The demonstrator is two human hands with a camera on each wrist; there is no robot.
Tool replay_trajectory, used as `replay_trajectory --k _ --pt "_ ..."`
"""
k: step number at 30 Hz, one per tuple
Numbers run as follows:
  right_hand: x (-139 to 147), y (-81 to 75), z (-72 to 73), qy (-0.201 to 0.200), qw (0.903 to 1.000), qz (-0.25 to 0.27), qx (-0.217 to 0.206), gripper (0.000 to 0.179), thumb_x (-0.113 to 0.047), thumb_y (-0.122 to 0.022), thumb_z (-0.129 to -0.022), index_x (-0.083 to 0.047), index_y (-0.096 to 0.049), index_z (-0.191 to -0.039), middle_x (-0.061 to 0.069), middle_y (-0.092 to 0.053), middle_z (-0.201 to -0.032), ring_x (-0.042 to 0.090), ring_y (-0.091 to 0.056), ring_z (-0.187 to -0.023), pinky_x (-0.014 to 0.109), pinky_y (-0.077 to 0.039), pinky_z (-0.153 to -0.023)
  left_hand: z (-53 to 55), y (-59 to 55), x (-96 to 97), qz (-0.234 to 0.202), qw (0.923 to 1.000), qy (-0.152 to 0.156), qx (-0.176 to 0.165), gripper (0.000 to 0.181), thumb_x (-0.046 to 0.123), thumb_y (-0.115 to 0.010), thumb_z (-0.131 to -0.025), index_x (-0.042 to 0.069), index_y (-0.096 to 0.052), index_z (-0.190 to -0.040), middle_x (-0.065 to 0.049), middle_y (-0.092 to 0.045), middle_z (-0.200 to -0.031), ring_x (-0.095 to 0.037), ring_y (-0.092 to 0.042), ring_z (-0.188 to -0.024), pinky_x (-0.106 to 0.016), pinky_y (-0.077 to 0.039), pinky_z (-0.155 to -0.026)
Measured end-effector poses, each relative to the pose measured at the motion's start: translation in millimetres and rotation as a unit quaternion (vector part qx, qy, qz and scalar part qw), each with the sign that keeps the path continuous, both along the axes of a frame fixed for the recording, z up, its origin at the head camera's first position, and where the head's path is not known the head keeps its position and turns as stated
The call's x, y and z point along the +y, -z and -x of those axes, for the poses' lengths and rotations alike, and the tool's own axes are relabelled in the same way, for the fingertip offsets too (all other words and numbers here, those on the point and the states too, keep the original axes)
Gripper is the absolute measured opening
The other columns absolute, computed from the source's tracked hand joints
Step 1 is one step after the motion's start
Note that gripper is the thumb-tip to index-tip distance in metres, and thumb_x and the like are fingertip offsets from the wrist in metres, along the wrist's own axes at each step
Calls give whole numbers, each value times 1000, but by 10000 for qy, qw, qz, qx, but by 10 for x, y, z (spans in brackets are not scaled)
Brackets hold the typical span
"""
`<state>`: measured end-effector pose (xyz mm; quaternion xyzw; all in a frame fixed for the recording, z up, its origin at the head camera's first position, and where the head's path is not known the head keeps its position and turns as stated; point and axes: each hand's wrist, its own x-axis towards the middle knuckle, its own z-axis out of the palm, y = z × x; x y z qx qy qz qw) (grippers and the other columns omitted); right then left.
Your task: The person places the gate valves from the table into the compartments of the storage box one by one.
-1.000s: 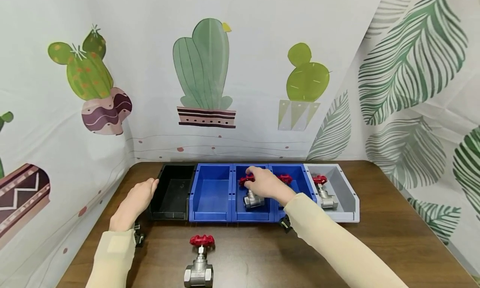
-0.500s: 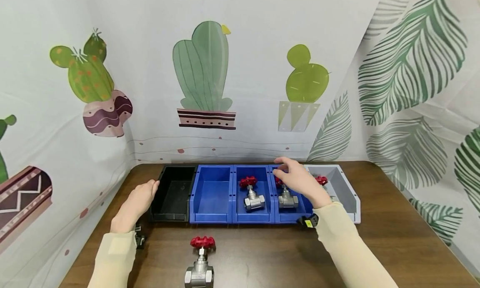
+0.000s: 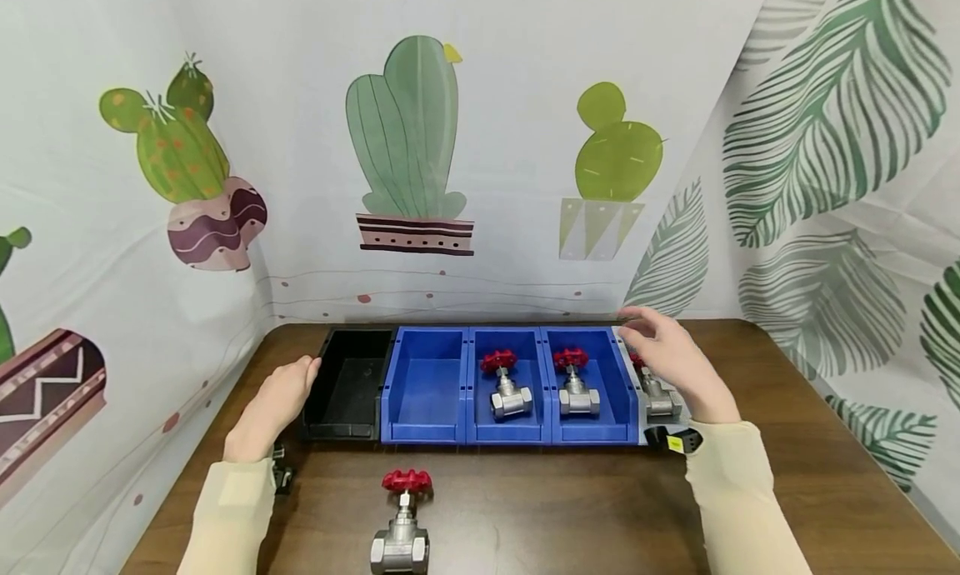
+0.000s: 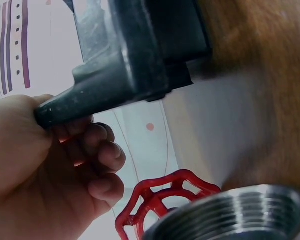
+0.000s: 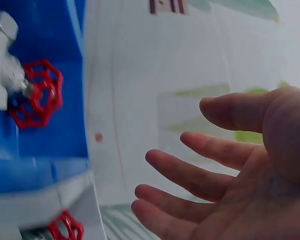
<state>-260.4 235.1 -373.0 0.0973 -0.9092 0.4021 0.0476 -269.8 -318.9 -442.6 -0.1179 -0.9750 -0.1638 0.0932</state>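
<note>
My left hand [image 3: 270,404] grips the near left wall of the black bin [image 3: 347,392]; in the left wrist view its thumb and curled fingers stand on either side of the rim. Below that hand, a valve's red handwheel [image 4: 172,192] and threaded metal end show close to the wrist camera. My right hand [image 3: 671,358] hovers over the grey bin [image 5: 35,202], fingers spread and holding nothing. A steel gate valve [image 3: 660,398] lies in that bin, partly behind the hand. Another valve [image 3: 579,392] rests in the right blue bin, and one more valve [image 3: 512,392] in the middle blue bin.
The left blue bin [image 3: 427,383] stands beside the black one, all the bins joined in a row along the table's back. A valve [image 3: 401,537] with a red handwheel sits on the wooden table [image 3: 540,508] in front. A cactus-print cloth [image 3: 517,167] hangs behind.
My right hand has moved from the valve in the middle blue bin, past the right blue bin, to above the grey bin. My left hand has stayed at the black bin.
</note>
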Motion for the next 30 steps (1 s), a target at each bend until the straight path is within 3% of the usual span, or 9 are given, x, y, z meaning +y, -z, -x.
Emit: replay_trajectory --k 6,12,19,24,30 --pt "258 26 -4 153 9997 95 154 42 -23 -50 -103 2 -46 -138 29 -58 -125 40 -59 -108 49 -47 -85 23 -21 -11 15 10000 -14 56 30 15 -39 -107 5 -44 -80 -5 -40 -64 -24 -44 -56 -41 -39 -56" --pt "411 58 12 460 9987 -195 17 47 -28 -48 -104 0 -43 -141 29 -55 -128 45 -50 -119 57 -42 -90 3 -14 -27 -70 10000 -34 35 32 18 -36 -108 6 -44 -79 -4 -39 -63 -23 -43 -56 -41 -39 -56" --pt "618 177 36 777 9949 -636 -33 47 -31 -47 -103 0 -45 -138 32 -53 -128 49 -48 -119 58 -42 -88 0 13 -14 -104 9999 -4 73 33 19 -36 -108 6 -43 -79 -4 -38 -63 -22 -41 -56 -40 -38 -57" --pt "809 271 47 924 9908 -933 -332 55 -39 -46 -103 4 -44 -138 34 -49 -132 50 -47 -118 59 -42 -86 -17 13 -1 -72 9999 -14 82 31 17 -37 -108 6 -43 -79 -4 -38 -63 -23 -44 -57 -42 -40 -57" --pt "1023 332 26 706 9882 -1124 -766 58 -39 -47 -103 8 -42 -137 37 -47 -128 48 -53 -109 54 -46 -81 -27 6 6 -35 9999 -10 131 30 15 -39 -107 5 -44 -80 -4 -39 -63 -24 -45 -56 -43 -40 -57"
